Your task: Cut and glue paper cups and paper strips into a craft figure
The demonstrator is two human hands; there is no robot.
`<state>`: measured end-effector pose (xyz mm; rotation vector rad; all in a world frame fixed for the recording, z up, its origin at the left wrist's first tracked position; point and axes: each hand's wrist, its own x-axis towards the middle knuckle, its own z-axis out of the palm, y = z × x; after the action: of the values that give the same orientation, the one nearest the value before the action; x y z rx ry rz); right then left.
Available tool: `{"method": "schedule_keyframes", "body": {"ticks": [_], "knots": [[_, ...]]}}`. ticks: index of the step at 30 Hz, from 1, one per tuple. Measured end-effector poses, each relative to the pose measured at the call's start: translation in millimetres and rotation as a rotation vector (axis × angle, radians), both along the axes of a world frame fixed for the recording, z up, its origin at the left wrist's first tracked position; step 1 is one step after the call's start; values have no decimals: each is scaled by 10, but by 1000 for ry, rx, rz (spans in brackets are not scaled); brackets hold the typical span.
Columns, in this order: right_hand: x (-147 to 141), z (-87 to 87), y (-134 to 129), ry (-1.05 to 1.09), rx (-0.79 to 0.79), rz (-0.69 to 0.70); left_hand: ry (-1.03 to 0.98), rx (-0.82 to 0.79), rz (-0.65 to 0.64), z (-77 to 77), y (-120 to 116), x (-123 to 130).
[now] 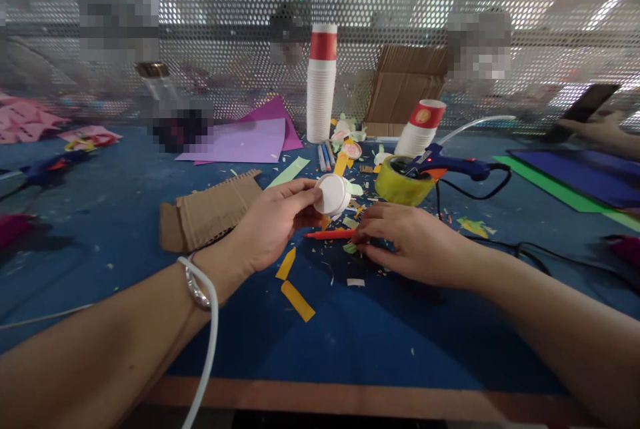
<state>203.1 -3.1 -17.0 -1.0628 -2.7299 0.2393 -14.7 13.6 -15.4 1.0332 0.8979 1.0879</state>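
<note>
Between the thumb and fingers of my left hand [280, 219] is a small round white cup piece [331, 195], its flat face toward me, held above the table. My right hand [405, 242] is low over the tabletop, its fingertips bent around the right end of a red-orange pen [330, 235]; whether they grip it is hard to make out. Green, orange and white paper scraps lie around the fingertips. Two orange paper strips [299, 301] rest nearer to me. A flattened piece of corrugated cardboard [215, 210] lies left of my left hand.
A tall paper cup stack [321, 89] and a tilted shorter stack [421, 127] stand behind. A blue glue gun [450, 165] rests on a yellow tape roll [404, 182], its cable running right. Purple sheets [245, 139] lie back left. Another person's hand holds a dark object at far right.
</note>
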Motion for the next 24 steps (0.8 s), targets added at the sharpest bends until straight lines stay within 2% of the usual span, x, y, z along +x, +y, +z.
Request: {"method": "schedule_keyframes", "body": {"ticks": [24], "knots": [[-78,-63,10,-13,19,7,17,6,-22,-10,2,1]]}}
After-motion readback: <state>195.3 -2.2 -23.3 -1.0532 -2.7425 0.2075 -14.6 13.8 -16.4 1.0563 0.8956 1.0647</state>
